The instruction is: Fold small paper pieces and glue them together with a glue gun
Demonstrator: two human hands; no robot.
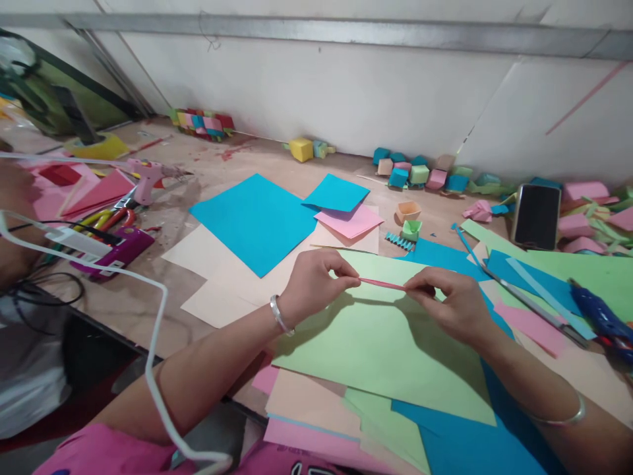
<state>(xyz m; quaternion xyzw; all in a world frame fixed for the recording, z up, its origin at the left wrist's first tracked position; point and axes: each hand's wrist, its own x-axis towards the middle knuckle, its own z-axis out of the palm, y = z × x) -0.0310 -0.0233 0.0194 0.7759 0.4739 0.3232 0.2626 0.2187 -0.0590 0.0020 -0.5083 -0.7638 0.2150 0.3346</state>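
A thin pink paper strip (pixel 382 284) is stretched level between my two hands, above a large light green sheet of paper (pixel 376 349). My left hand (pixel 321 280) pinches one end between thumb and fingertips. At the other end, my right hand (pixel 448 300) holds it in the same kind of pinch. Shadows of both hands fall on the green sheet. Beneath that sheet lie blue, peach and pink papers, partly covered. Just beyond my hands stand a small green paper cup shape (pixel 411 229) and a peach one (pixel 407 211).
Blue paper (pixel 257 221) lies at the back left. Small folded paper boxes (pixel 419 173) line the wall. A phone (pixel 537 216), scissors (pixel 539 310) and a blue-handled tool (pixel 601 313) are on the right. A pink glue gun (pixel 147 179), a white cable (pixel 157 330) and another person's arm (pixel 17 218) occupy the left.
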